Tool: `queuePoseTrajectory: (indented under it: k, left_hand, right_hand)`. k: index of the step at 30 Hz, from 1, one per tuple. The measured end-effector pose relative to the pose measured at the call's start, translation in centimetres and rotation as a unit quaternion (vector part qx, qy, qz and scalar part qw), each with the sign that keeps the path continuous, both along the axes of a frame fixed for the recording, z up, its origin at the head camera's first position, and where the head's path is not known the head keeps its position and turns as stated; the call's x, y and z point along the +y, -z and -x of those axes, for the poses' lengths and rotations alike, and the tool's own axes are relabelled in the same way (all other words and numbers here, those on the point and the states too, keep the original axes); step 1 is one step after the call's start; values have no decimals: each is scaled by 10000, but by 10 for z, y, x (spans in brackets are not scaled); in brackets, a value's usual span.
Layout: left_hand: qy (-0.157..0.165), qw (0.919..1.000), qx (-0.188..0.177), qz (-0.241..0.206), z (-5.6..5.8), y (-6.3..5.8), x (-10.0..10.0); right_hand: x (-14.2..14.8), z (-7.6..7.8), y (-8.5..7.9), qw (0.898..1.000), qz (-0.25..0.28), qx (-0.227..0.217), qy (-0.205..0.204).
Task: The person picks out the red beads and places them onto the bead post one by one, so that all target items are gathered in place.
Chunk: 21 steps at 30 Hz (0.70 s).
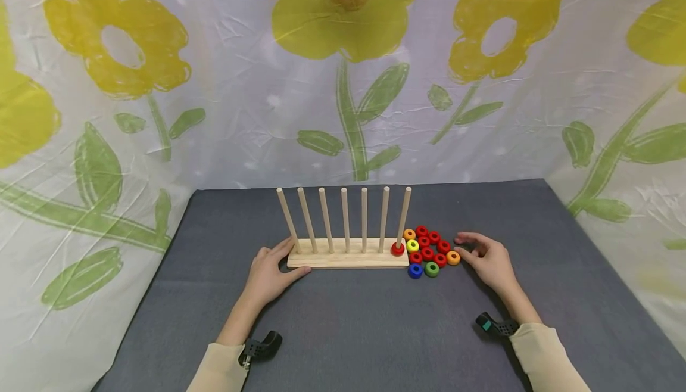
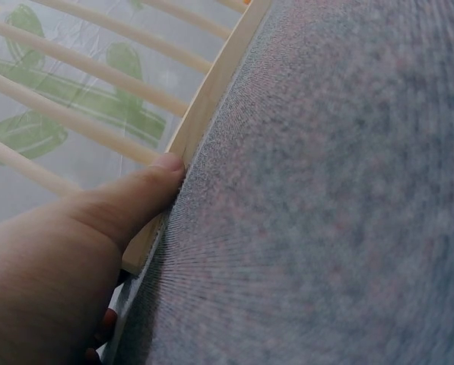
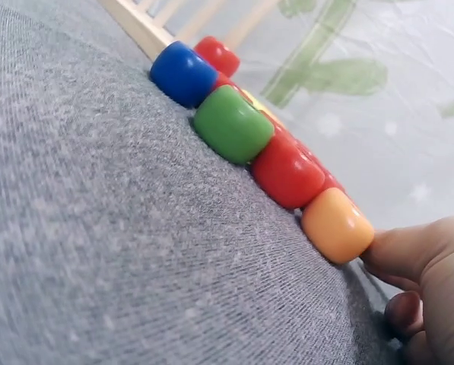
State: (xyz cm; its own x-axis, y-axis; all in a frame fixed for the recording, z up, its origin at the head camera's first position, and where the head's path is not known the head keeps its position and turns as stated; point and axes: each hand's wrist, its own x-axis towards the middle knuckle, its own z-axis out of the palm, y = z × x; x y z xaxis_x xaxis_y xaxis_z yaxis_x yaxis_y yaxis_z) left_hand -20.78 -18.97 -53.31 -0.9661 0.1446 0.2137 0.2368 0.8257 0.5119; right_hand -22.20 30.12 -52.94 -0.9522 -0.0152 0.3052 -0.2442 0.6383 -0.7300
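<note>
A pale wooden peg stand [image 1: 348, 259] with several upright pegs stands mid-table. My left hand [image 1: 268, 273] grips its left end, the thumb along the front edge of the base and the fingers around the end by the leftmost peg. In the left wrist view the thumb [image 2: 135, 199] presses against the base. One red ring [image 1: 397, 249] sits low on the rightmost peg. My right hand [image 1: 490, 261] is beside the loose beads, thumb and index finger apart, a fingertip right at an orange bead [image 3: 338, 226] on the near right of the cluster.
Right of the stand lie several red beads [image 1: 426, 254], a yellow bead [image 1: 412, 246], another orange bead [image 1: 409, 235], a blue bead [image 1: 415, 270] and a green bead [image 1: 431, 269]. A dark grey cloth [image 1: 354, 332] covers the table. Behind hangs a flower-printed curtain [image 1: 241, 112].
</note>
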Motion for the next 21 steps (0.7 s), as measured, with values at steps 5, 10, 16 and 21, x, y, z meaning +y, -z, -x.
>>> queuePoseTrajectory:
  k: [5,10,16,21]
  left_hand:
    - [-1,10000,23,-14,1,1,1]
    - [8,10000,23,15,1,3,0]
    - [-13,10000,-14,11,1,4,0]
    - [-14,10000,-8,-23,1,2,0]
  right_hand:
    - [1,-2,1,9999,-35,-36,-155]
    - [0,-3,1,9993,-22,-37,-377]
    - [-3,-2,0,9990,-74,-73,-436]
    - [-9,-2,0,9992,-153,-120,-346]
